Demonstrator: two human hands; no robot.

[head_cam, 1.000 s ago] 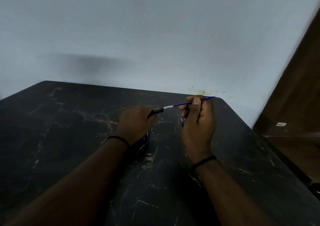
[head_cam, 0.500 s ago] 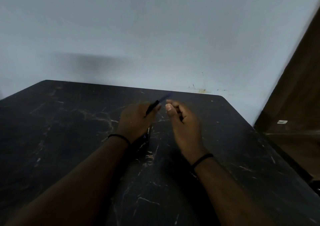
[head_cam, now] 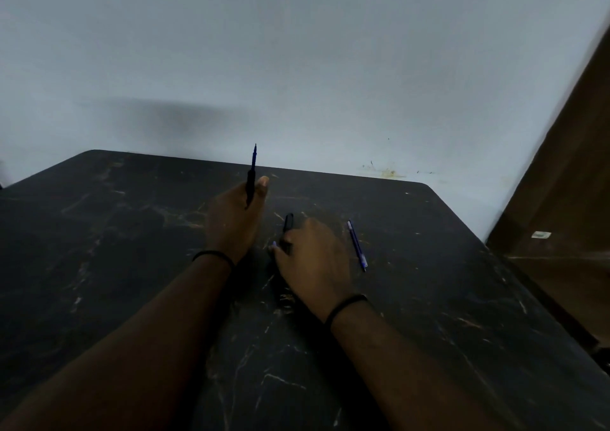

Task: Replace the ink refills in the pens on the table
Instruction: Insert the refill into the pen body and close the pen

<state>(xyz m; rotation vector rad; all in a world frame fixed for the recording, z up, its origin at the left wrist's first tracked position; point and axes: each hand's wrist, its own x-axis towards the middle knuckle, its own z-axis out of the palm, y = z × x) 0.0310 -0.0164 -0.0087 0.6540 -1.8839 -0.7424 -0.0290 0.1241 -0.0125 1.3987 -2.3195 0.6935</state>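
Both hands are over a dark table top (head_cam: 132, 265) with thin pale veins like marble. The left hand (head_cam: 234, 219) is raised a little, and its fingers and thumb curl round a slim dark pen barrel (head_cam: 251, 179). It stands almost straight up, with its thin blue tip pointing at the pale wall (head_cam: 297, 67).

Just to the right and nearer, the right hand (head_cam: 313, 259) is low on the table. Its fingers curl on a short black pen piece (head_cam: 288, 229) that pokes out past them toward the wall.

A thin blue ink refill (head_cam: 357, 245) lies flat on the table, just to the right of the right hand and not touching it. Each wrist wears a thin black band (head_cam: 214, 255).
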